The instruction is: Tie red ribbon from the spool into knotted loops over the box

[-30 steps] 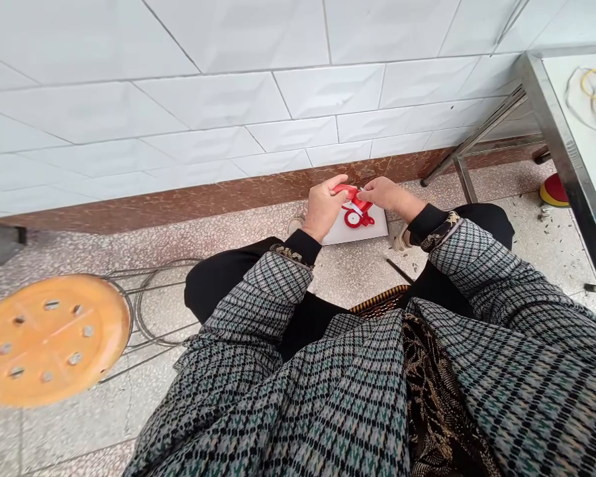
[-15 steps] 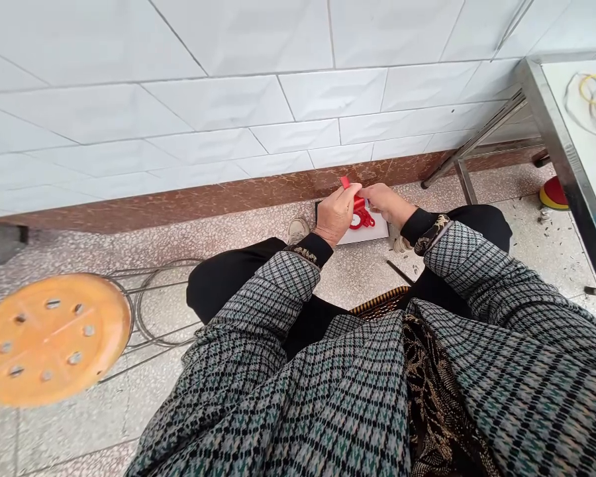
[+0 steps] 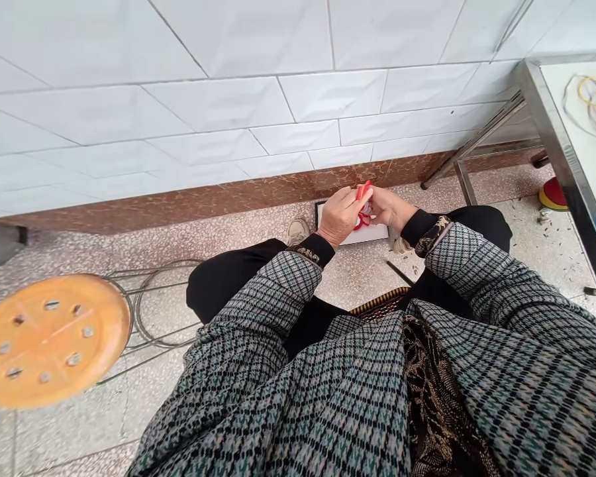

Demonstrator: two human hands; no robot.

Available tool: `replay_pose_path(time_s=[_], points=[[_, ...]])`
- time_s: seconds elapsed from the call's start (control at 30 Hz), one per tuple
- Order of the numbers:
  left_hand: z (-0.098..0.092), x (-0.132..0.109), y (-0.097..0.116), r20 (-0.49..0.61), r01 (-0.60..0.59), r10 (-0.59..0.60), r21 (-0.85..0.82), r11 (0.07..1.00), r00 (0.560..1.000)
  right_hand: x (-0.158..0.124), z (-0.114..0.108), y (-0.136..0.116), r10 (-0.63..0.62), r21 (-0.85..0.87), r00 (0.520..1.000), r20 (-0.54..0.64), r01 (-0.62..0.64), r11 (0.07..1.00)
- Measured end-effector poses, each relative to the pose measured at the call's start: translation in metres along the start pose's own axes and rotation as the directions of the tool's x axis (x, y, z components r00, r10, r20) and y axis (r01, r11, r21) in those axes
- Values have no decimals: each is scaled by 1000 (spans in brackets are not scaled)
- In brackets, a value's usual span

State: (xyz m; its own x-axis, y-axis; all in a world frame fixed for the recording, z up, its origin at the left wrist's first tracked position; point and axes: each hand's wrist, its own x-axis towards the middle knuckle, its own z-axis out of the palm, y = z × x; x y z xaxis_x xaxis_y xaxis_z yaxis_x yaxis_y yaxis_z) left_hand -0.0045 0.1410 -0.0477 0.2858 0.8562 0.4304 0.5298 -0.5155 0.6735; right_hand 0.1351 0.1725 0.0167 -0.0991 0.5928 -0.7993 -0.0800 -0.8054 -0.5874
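Note:
Both hands are close together over a white panel with a black edge that lies on the floor between my shoes. My left hand has its fingers closed on a red ribbon. My right hand meets it from the other side, fingers curled on the same ribbon. Red loops hang below the fingers, over the white panel. A pale round piece shows partly among the loops. Much of the ribbon is hidden behind my fingers.
An orange round stool with wire legs lies tipped at the left. A metal-framed table with loose cables stands at the right. The white tiled wall rises just ahead. A black stick lies on the floor near my right leg.
The ribbon end that stuck up above my left hand is now folded between both hands. My left hand has shifted slightly, and the red loops below look smaller and more covered.

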Motion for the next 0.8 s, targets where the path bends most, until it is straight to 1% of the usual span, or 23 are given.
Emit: replay_pose_path(time_s=[0.17, 0.27, 0.37, 0.43, 0.47, 0.53, 0.6, 0.67, 0.73, 0.8], points=[[-6, 4, 3, 69, -113, 113, -15, 994, 991, -10, -2, -8, 55, 69, 995, 84, -61, 996], [-8, 5, 2, 105, -151, 153, -25, 988, 983, -14, -3, -12, 67, 91, 991, 116, -77, 993], [-9, 4, 0, 162, -175, 175, -12, 984, 971, -14, -3, -15, 68, 111, 987, 147, -84, 990], [-9, 3, -1, 196, -191, 186, 11, 981, 963, -12, -4, -17, 8, 143, 988, 157, -31, 989], [-8, 2, 0, 206, -201, 193, 18, 979, 959, -10, -5, -17, -47, 162, 988, 150, 23, 987], [-8, 0, 1, 210, -230, 220, 22, 973, 952, -5, -8, -18, -204, 191, 972, 119, 179, 965], [-7, -2, 3, 202, -289, 279, 23, 957, 939, 0, -13, -20, -382, 186, 921, 76, 363, 913], [-6, -4, 6, 154, -354, 346, 32, 935, 926, 3, -16, -23, -546, 141, 837, 46, 535, 833], [-8, -5, 9, 31, -363, 361, 51, 931, 932, 3, -19, -26, -670, 74, 741, 34, 667, 741], [-13, -2, 12, -187, -298, 301, 41, 954, 935, 0, -20, -28, -759, 4, 649, 50, 760, 650]])
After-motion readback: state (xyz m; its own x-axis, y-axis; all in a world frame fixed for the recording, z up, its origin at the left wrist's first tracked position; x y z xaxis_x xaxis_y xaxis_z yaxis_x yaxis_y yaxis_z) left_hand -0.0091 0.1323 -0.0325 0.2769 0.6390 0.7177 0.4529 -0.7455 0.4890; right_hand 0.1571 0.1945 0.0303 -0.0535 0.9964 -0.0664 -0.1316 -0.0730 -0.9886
